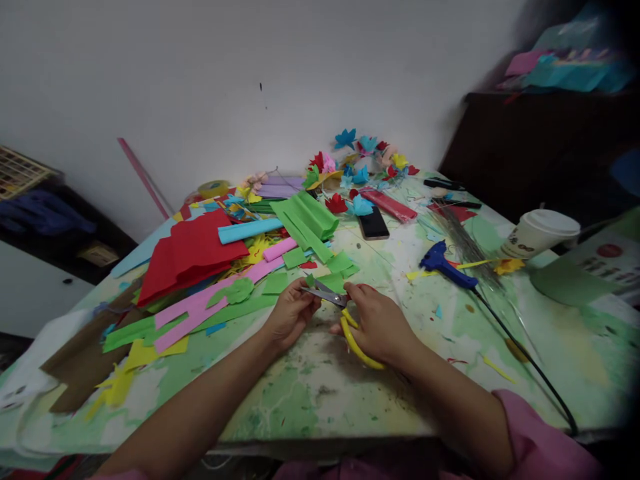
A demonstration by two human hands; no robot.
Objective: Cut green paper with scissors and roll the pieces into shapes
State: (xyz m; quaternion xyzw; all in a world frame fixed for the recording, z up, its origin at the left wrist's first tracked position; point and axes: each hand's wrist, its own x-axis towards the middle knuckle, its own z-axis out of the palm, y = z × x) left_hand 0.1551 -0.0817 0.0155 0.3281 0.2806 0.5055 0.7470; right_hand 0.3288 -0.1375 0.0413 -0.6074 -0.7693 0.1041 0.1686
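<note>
My right hand grips a pair of scissors with yellow handles, their metal blades pointing left and slightly parted. Thumb and fingers of my left hand are pinched at the blade tips, where a small piece of green paper shows. Most of that piece is hidden by the fingers. Just beyond both hands lie cut pieces of green crepe paper. Pink paper strips stretch off to the left of my left hand.
Red crepe paper is heaped at the left. Paper flowers crowd the back, with a phone before them. To the right are a blue glue gun with its cord, thin wires and a lidded paper cup.
</note>
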